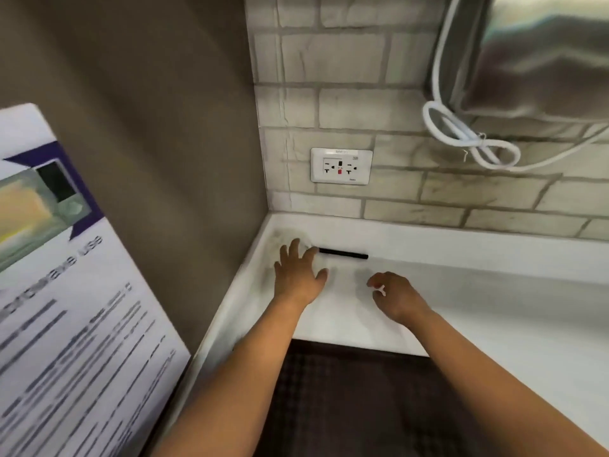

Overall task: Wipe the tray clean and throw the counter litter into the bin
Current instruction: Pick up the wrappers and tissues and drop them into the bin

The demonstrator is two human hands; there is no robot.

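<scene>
Reaching w/ 2 hands: left hand (298, 275), right hand (397, 296) (curled), 1 black stick (343, 253)

The smooth white worktop (478, 291) looks matt. The pale stone-brick wall (346, 61) looks rough. The white plastic wall socket (341, 165) looks glossy.

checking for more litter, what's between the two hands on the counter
In the head view, only bare white counter lies between the left hand and right hand; the black stick lies beyond them.

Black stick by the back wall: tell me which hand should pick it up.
Left. The left hand lies open with fingertips right at the black stick's near end; the right hand hangs loosely curled, farther forward on the counter.
</scene>
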